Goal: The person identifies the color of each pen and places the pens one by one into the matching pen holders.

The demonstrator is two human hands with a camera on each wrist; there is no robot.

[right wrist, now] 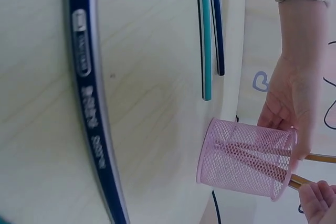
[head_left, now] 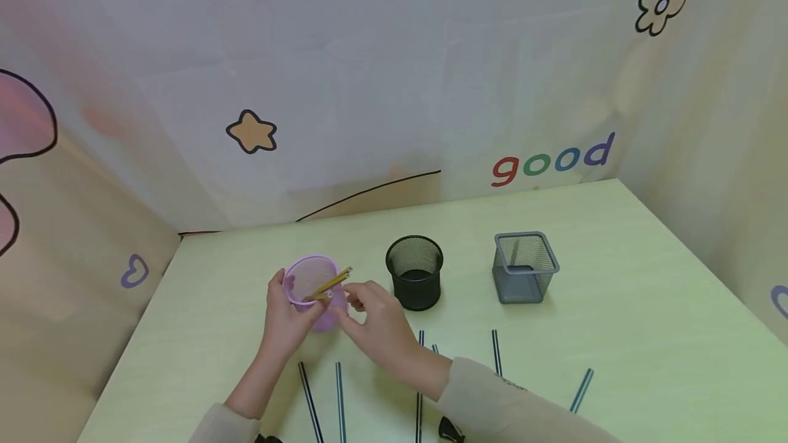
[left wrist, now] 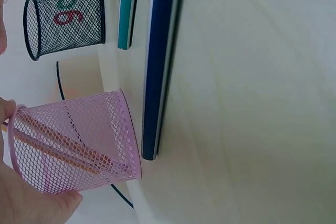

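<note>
My left hand (head_left: 286, 320) grips a pink mesh pencil cup (head_left: 326, 322), thumb near the rim and fingers around the far side. The cup tilts slightly, and in the left wrist view its base is at or just above the table. A few yellow pencils (head_left: 331, 284) lean inside it, their ends sticking out over the rim on the right. Beside those ends is my right hand (head_left: 382, 327), thumb and forefinger apart, with no pencil visible between them. In the right wrist view its bent fingers (right wrist: 315, 200) are close to one pencil end; contact is unclear.
A round black mesh cup (head_left: 417, 292) stands right of the hands, and a square grey mesh holder (head_left: 520, 286) farther right. Dark blue pencils (head_left: 310, 402) and teal pencils (head_left: 340, 402) lie across the front of the table. A printed cloth (head_left: 394, 87) hangs behind.
</note>
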